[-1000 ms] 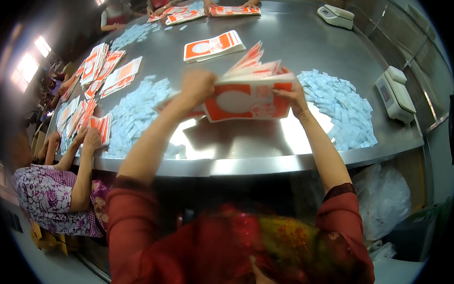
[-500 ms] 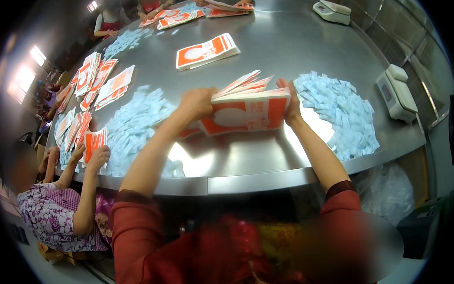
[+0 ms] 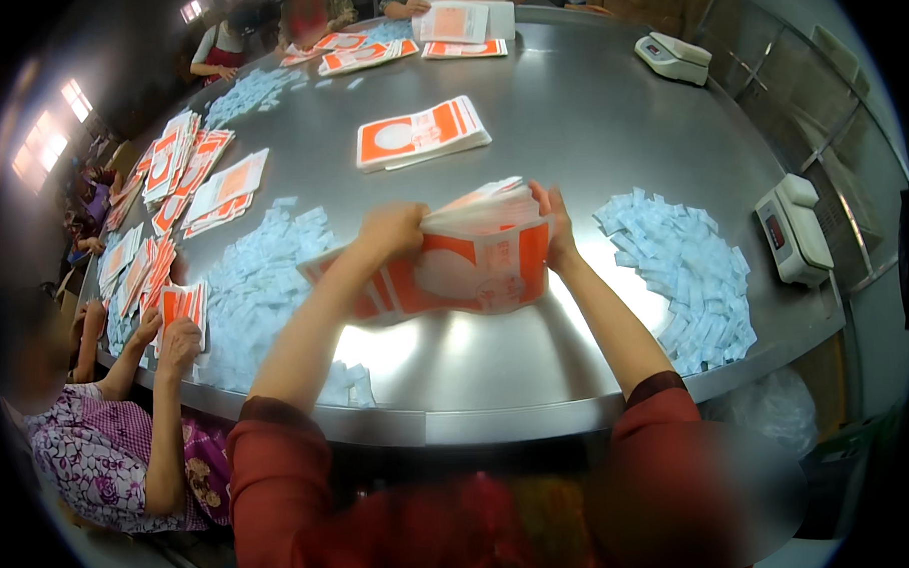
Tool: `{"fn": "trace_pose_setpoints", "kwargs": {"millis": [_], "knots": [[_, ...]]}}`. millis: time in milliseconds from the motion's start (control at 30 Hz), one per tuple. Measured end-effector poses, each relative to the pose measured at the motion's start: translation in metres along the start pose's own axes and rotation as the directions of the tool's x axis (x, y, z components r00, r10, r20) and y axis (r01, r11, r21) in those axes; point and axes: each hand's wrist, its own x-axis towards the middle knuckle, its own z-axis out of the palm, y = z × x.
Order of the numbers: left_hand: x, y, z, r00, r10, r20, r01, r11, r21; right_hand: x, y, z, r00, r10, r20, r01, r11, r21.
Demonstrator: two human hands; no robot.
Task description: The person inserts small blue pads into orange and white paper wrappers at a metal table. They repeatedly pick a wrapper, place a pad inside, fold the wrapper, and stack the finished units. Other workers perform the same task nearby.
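stretching left-to-right, the packet bundle [image 3: 464,269] is gripped by left hand [image 3: 395,229]; right hand [image 3: 559,226] touches right end, hold unclear.

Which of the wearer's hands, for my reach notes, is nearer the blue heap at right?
Right. The right hand, at the right edge of the held orange-and-white stack, is left of the heap; the left hand, at the stack's upper edge, is farther left.

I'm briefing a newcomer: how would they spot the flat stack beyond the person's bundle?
Find the metal table, then the bundle between the left hand and right hand. Just beyond lies the orange-and-white stack, alone, unlike the crowded piles at left.
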Motion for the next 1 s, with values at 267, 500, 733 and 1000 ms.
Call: {"fn": "trace_pose_setpoints", "kwargs": {"millis": [267, 500, 733, 1000], "knots": [[0.0, -0.013, -0.006, 1.0, -0.024, 0.019, 0.025, 0.998, -0.051, 0.02, -0.006, 0.0, 0.995, -0.044, -0.087, 0.031, 0.989, -0.146], [0.005, -0.017, -0.008, 0.997, -0.073, -0.027, 0.073, 0.997, -0.004, 0.03, 0.003, 0.031, 0.945, 0.31, 0.107, -0.321, 0.941, 0.107], [0.023, -0.03, -0.007, 0.993, -0.113, -0.046, 0.114, 0.993, 0.014, 0.026, -0.005, 0.021, 0.944, 0.239, 0.228, -0.247, 0.969, 0.004], [-0.007, -0.014, -0.006, 0.971, -0.094, -0.218, 0.095, 0.995, -0.009, -0.02, -0.015, -0.019, 0.988, 0.103, -0.112, -0.122, 0.977, -0.175]]}}
